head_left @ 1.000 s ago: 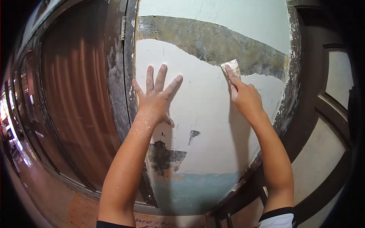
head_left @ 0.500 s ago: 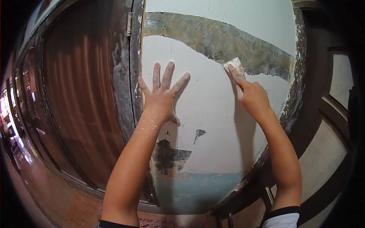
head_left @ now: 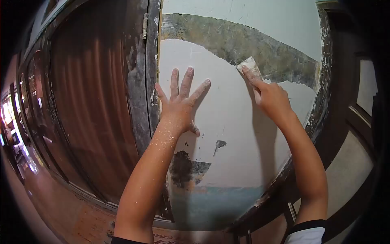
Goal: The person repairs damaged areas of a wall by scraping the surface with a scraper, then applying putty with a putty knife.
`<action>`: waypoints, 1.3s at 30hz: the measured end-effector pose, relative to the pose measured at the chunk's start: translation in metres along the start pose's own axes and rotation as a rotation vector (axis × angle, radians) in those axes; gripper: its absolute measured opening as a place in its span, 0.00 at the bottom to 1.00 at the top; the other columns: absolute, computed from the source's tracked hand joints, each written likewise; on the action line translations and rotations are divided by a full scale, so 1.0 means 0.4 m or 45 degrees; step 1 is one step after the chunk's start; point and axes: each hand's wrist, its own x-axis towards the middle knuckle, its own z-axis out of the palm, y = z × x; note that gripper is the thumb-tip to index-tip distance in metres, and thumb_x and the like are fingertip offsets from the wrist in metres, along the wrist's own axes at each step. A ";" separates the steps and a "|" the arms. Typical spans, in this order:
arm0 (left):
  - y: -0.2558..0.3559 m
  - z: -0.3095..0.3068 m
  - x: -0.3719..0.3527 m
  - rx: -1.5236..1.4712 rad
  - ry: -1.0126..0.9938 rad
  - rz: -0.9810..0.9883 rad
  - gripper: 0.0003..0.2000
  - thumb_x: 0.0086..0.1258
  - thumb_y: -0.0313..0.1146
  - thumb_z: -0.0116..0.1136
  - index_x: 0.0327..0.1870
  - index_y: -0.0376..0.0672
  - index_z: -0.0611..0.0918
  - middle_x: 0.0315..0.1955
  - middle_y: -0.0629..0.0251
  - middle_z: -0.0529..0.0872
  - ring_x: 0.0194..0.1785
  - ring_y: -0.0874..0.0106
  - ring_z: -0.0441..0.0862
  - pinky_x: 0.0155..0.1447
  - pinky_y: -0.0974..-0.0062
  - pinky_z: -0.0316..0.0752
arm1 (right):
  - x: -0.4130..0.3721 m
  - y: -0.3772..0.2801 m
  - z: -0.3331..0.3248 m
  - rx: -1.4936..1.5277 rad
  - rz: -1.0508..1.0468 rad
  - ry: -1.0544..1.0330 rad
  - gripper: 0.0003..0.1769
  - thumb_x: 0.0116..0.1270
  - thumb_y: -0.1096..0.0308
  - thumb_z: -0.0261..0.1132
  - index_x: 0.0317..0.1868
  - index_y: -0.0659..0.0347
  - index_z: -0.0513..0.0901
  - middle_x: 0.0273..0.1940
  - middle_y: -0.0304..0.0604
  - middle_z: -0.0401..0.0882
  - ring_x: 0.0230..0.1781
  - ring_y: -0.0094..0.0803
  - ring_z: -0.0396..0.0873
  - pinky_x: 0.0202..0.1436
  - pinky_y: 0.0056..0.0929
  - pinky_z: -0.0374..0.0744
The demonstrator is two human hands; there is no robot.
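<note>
In the head view, my left hand (head_left: 178,110) lies flat against the white-coated part of the wall panel (head_left: 227,110), its fingers spread and dusted white. My right hand (head_left: 270,95) grips a putty knife (head_left: 249,65), with the index finger stretched along the blade. The blade is smeared with white and meets the wall at the ragged border between the white coat and a bare grey-brown strip (head_left: 280,53). My fingers hide most of its handle. Lower down, a dark bare patch (head_left: 185,168) and a small chip (head_left: 219,144) break the white surface.
A worn dark wooden frame (head_left: 140,97) with a hinge (head_left: 145,26) borders the panel on the left. Beyond it is a brown curtain (head_left: 89,97) behind glass. Dark woodwork (head_left: 345,97) stands at the right. Pale green paint (head_left: 280,20) covers the wall's top.
The putty knife and my right hand have slid a little left and up along the wall. My left hand stays on the same spot. The whole view has shifted slightly.
</note>
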 end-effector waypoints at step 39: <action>-0.034 0.047 -0.005 -0.121 0.100 0.120 0.78 0.23 0.51 0.91 0.86 0.81 0.51 0.88 0.58 0.34 0.88 0.44 0.24 0.78 0.17 0.28 | 0.179 -0.188 -0.044 -0.221 -0.256 0.061 0.39 0.73 0.69 0.56 0.79 0.16 0.67 0.34 0.49 0.88 0.34 0.52 0.87 0.39 0.52 0.85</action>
